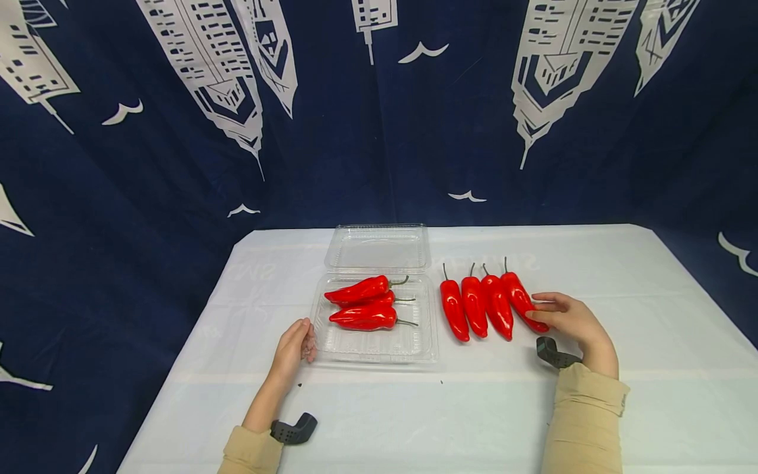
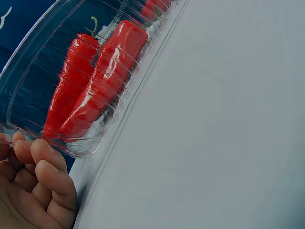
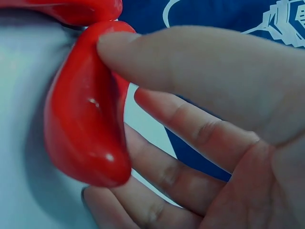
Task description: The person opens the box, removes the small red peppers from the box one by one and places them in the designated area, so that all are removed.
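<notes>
In the head view, my left hand (image 1: pixel 294 345) is at the near left edge of an open clear plastic clamshell container (image 1: pixel 379 349). Its curled fingers pinch the rim near a corner, as the left wrist view shows. Three red peppers (image 1: pixel 366 319) with green stems lie inside the container. To the right, my right hand (image 1: pixel 565 319) holds the lower end of the rightmost red pepper (image 1: pixel 516 294). The thumb lies across that pepper (image 3: pixel 86 109) in the right wrist view, with the other fingers along its far side.
More red peppers (image 1: pixel 474 306) lie side by side between the container and my right hand, stems pointing away. The container's lid (image 1: pixel 379 249) lies folded back behind it. A white-covered table (image 1: pixel 450 421) stands before a dark blue curtain (image 1: pixel 379 145).
</notes>
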The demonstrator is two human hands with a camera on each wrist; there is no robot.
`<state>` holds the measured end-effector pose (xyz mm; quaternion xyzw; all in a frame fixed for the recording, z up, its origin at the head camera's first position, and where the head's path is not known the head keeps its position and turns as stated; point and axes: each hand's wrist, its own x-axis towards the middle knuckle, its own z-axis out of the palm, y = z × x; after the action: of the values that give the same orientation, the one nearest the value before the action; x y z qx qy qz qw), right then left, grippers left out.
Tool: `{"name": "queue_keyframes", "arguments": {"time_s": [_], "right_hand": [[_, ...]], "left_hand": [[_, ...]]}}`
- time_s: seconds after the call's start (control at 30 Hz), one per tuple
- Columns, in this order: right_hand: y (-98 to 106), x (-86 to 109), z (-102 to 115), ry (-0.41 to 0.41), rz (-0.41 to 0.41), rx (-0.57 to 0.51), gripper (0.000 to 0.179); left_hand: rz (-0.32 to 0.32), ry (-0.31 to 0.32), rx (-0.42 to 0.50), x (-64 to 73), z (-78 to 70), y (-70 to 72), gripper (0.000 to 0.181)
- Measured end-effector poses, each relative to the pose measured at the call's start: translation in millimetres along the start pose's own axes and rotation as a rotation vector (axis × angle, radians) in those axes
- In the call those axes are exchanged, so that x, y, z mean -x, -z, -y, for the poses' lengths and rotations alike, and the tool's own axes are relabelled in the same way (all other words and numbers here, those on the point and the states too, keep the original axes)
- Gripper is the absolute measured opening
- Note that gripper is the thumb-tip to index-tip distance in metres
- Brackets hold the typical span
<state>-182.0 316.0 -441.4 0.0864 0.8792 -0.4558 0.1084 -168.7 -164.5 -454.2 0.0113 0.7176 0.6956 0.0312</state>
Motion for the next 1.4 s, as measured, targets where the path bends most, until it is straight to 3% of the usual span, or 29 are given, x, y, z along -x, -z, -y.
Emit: {"name": "queue_keyframes", "arguments": {"time_s": [0.83,1.03,1.4], "right_hand": [[1.8,1.1,5.1,0.010,0.026,0.037,0.070],[1.6,-1.5,10.0,-0.005,-0.055,0.056,0.074],[-4.9,-0.9,34.9,0.087,-0.251,0.022,0.066]], "left_hand": [[0.007,-0.005,-0.029,0.3,1.1,0.7,0.030],[0.007,-0.002,-0.030,0.4,1.1,0.7,0.030],[0.003,0.006,-0.028,0.4,0.4,0.3,0.030]]}}
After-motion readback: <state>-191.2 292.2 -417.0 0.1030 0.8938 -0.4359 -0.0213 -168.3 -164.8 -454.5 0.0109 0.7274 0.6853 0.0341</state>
